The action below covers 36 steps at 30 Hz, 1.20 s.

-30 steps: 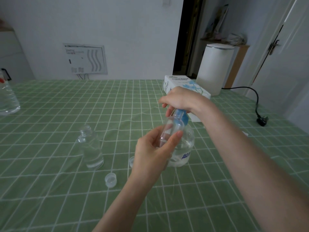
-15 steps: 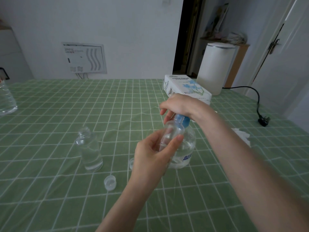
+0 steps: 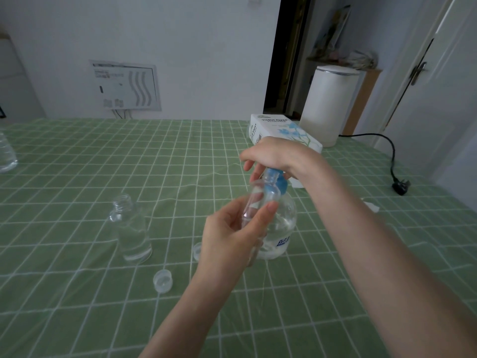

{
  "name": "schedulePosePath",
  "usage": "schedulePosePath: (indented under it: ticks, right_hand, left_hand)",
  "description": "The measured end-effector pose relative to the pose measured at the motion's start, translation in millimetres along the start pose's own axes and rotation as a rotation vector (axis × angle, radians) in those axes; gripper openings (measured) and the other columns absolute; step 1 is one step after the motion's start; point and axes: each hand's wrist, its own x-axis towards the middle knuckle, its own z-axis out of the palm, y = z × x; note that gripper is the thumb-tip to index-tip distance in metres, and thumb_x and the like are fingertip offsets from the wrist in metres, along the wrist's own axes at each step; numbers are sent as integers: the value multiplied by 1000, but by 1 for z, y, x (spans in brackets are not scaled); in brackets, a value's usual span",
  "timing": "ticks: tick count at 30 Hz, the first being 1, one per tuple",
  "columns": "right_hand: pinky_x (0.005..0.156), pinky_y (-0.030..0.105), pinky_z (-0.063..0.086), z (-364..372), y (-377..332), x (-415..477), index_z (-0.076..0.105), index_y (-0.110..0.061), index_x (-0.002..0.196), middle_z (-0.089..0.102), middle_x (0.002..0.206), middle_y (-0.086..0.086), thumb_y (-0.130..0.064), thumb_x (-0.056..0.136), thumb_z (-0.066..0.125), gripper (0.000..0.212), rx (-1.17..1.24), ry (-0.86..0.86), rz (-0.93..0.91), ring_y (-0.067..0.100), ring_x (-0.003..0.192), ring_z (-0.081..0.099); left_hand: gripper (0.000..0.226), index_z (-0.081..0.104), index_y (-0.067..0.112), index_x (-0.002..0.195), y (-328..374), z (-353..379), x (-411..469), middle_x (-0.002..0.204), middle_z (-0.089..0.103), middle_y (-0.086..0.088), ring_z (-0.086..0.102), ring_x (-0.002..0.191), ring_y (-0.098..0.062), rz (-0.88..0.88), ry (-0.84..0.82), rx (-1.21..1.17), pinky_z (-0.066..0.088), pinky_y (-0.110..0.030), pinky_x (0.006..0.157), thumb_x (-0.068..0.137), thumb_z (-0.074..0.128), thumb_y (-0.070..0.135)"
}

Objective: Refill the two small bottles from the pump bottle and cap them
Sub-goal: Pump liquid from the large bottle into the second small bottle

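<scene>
The left hand (image 3: 232,236) holds a small bottle (image 3: 254,198) off the table (image 3: 196,151), thumb on the near side and fingers curled round the back, gripping its lower half. The clear bottle leans a little to the right, and its open neck comes up against the blue pump head (image 3: 277,183) of the pump bottle (image 3: 284,223), which stands on the green checked cloth just behind it. The right hand (image 3: 276,156) sits on top of the pump head with its fingers curled down over it, the wrist bent and the forearm running back to the lower right; whether the spout is actually inside the small bottle's neck I cannot tell, since the hand and the clear plastic blur together there. The pump bottle has clear liquid in its lower part. A second small bottle (image 3: 131,228) stands upright and uncapped to the left, well apart from the hands. A loose cap (image 3: 162,280) lies in front of it, and another cap (image 3: 197,250) shows half hidden beside the left wrist. Farther back are a tissue box (image 3: 289,131), a white bin (image 3: 327,104) and a black cord with plug (image 3: 398,187). A big water bottle (image 3: 5,153) stands at the left edge.
</scene>
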Motion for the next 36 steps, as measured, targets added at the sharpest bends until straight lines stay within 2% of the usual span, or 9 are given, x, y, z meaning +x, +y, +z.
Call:
schedulePosePath:
  ticks: [2, 5, 12, 17, 21, 25, 28, 32, 36]
  right_hand:
    - [66, 28, 41, 3, 2, 2, 70, -11, 105, 70, 113, 9, -31, 96, 47, 32, 21, 6, -3, 26, 102, 63]
    - [78, 32, 45, 8, 8, 3, 70, -13, 98, 67, 118, 11, -29, 95, 48, 28, 42, -15, -2, 26, 97, 61]
    - [61, 27, 40, 7, 4, 2, 70, -12, 103, 69, 115, 12, -29, 95, 49, 28, 21, -4, 5, 25, 87, 59]
    - [54, 26, 31, -1, -1, -2, 68, -11, 113, 73, 110, 8, -32, 95, 50, 33, 0, 38, 9, 14, 74, 54]
    - [57, 26, 34, 1, 0, -2, 70, -11, 107, 73, 109, 8, -31, 94, 50, 31, 44, 33, 9, 20, 86, 59]
    - [61, 25, 39, 4, 1, -1, 66, -18, 83, 72, 110, 9, -25, 94, 50, 21, 56, 40, 0, 26, 102, 65]
    - [59, 26, 41, 9, 4, 1, 62, -19, 75, 72, 109, 8, -21, 93, 50, 22, 71, 53, 8, 24, 89, 64]
    - [53, 26, 36, 13, 7, 2, 60, -19, 74, 72, 109, 8, -21, 94, 50, 22, 70, 52, 3, 20, 76, 57]
    - [61, 26, 39, 7, 5, -1, 68, -13, 92, 71, 113, 11, -26, 95, 48, 24, 101, 47, -3, 26, 98, 65]
  left_hand:
    - [29, 71, 26, 87, -1, -1, 0, 66, 72, 7, 62, 55, -1, -5, 1, 12, 50, -14, 52, 64, 65, 43]
    - [36, 71, 21, 93, -3, -1, -1, 64, 71, 8, 61, 55, 1, -14, -4, 42, 49, -13, 52, 65, 65, 43]
    - [37, 72, 22, 91, -4, -2, -1, 67, 71, 2, 60, 55, -3, -28, 9, 42, 50, -15, 52, 63, 66, 45]
    - [34, 70, 30, 90, 1, -3, -1, 71, 74, 8, 65, 58, -1, -35, -17, 8, 48, -12, 52, 61, 65, 46]
    - [39, 70, 28, 95, 1, -3, 0, 71, 73, 9, 64, 58, -1, -31, -17, 17, 48, -12, 51, 61, 65, 48]
    - [41, 70, 27, 95, 0, -3, -1, 72, 74, 9, 65, 59, -2, -37, -14, 32, 48, -12, 53, 61, 65, 49]
    - [42, 72, 22, 94, -2, -4, -2, 68, 72, 6, 63, 56, -5, -46, -7, 58, 48, -13, 51, 63, 65, 49]
    - [45, 72, 21, 95, -4, -4, -3, 67, 71, 4, 60, 55, -9, -60, 2, 66, 48, -18, 50, 62, 65, 50]
    - [47, 71, 21, 98, -3, -4, -3, 65, 71, 6, 60, 55, -4, -40, -4, 68, 49, -15, 50, 61, 65, 51]
